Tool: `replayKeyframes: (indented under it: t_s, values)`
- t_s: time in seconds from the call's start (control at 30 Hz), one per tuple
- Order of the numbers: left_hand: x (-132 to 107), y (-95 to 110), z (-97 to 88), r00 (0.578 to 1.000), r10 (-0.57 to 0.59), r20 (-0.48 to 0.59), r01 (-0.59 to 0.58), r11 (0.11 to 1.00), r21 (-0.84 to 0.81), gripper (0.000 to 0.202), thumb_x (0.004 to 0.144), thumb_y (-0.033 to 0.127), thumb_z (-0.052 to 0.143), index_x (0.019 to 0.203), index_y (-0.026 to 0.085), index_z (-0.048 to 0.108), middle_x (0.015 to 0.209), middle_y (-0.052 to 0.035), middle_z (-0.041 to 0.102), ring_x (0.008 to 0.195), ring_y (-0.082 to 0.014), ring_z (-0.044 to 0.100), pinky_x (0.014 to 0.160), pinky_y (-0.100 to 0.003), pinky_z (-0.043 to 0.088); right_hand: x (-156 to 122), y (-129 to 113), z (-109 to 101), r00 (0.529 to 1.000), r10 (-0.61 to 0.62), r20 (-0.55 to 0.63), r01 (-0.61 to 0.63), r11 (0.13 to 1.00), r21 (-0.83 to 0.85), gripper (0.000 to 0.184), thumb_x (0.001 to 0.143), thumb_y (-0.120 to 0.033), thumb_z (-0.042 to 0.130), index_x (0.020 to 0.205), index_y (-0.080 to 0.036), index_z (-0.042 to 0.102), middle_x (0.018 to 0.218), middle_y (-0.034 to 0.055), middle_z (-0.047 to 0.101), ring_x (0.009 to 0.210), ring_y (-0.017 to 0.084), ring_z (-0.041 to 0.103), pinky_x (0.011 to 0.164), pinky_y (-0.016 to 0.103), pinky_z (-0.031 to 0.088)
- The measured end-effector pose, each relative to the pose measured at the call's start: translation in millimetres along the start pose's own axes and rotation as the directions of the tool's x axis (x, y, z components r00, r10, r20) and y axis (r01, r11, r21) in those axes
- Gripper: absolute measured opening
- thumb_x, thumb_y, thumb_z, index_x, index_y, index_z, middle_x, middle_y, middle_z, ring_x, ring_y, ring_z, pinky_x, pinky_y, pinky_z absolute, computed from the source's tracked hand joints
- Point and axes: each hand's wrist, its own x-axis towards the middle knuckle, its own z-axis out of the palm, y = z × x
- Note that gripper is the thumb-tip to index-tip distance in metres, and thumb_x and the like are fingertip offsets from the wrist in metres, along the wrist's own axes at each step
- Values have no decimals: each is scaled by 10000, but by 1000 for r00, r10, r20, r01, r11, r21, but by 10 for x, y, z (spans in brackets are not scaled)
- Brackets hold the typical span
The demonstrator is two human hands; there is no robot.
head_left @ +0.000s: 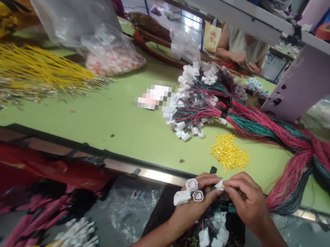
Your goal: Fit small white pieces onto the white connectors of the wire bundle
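The person holds both hands low in front of the body, just before the near edge of the green surface. The left hand is closed around a few white connectors, which stick out between its fingers, and its fingertips meet those of the right hand. The right hand pinches one small white piece between thumb and forefinger, so this piece sits exactly between the two hands, above the lap. More white housings hang below the hands. On the surface, just beyond the hands, lies a small heap of yellow pieces. Behind it a thick wire bundle in red and green spreads to the right, with many white plugs at its left end. Yellow wires and a clear bag lie far to the left, and another person sits at the far side. The connectors seem to be light, hard plastic, smooth and easy to drop. Probably it is best to grip them on the flat side walls and not by the thin wires, which look soft and could bend.
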Motion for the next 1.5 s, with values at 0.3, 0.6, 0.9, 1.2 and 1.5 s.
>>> replayKeyframes:
  t_s: [0.3,0.6,0.9,1.2,1.5]
  values:
    - [14,59,28,998,-36,41,38,998,-45,109,790,228,779,898,228,796,877,-53,791,812,-212,737,752,-343,585,-24,163,98,915,394,85,-389,809,440,250,855,-426,754,929,-196,690,769,9,687,694,141,662,656,256,563]
    - [43,105,49,987,-88,133,88,996,3,194,802,388,789,883,212,804,740,-37,726,642,-182,628,643,-333,542,-51,139,23,940,312,134,-339,840,424,259,860,-424,749,1020,-221,725,924,23,650,728,121,621,619,232,534]
    - [79,32,15,956,-234,176,272,933,-235,300,867,381,700,1095,188,684,940,-60,714,769,-173,690,738,-339,583,-238,44,-333,962,199,184,-197,980,-31,47,904,-199,646,943,-214,668,861,13,630,688,137,594,616,244,495]
    - [96,146,81,962,-233,140,239,971,-23,291,886,366,629,1097,174,690,715,11,645,677,-168,631,695,-315,542,-342,-83,-267,945,81,316,-6,973,-231,202,940,-355,693,1094,-232,652,976,51,666,723,158,604,644,279,491]
    - [-13,77,-21,945,-8,326,7,1000,4,444,744,134,624,1180,190,689,1104,-100,780,959,-248,732,884,-396,586,-112,-105,119,998,-64,14,62,994,94,181,920,-145,655,1086,-215,674,990,52,688,805,148,641,678,259,547]
